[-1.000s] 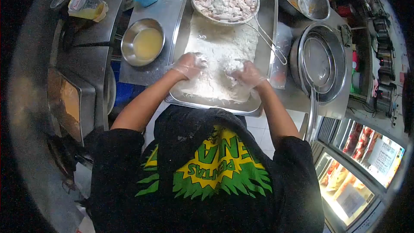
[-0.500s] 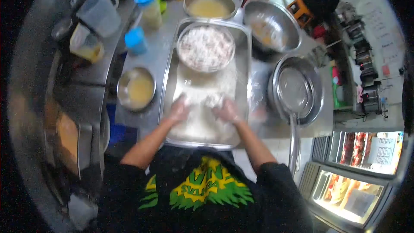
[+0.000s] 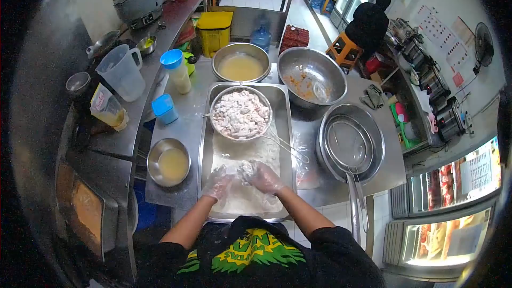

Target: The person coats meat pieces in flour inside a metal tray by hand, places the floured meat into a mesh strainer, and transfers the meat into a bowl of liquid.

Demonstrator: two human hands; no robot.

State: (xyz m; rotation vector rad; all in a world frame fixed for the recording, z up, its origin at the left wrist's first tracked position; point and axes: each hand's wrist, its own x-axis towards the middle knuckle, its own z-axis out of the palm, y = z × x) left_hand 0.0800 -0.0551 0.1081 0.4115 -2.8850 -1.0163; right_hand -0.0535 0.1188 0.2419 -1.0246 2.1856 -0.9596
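A long metal tray (image 3: 205,144) with a layer of white flour (image 3: 240,148) lies in front of me. My right hand (image 3: 265,179), in a thin clear glove, is closed around a flour-coated piece (image 3: 247,169) whose kind I cannot make out. Just left of it, my gloved left hand (image 3: 217,183) is low over the flour, its whitened fingers apart and nothing seen in them. At the tray's far end sits a strainer (image 3: 269,111) heaped with flour-coated pieces (image 3: 241,113), its wire handle pointing right.
Left of the tray stands a small bowl of pale liquid (image 3: 172,164); a larger liquid bowl (image 3: 241,66) is behind it. On the right are a steel bowl with orange scraps (image 3: 306,77) and a bowl (image 3: 321,149) holding an empty sieve (image 3: 349,141). A person (image 3: 368,24) sits farther back.
My view has tilted up, so more of the room shows and the tray sits lower in the picture. Both hands stay over the flour, the right still with the coated piece.
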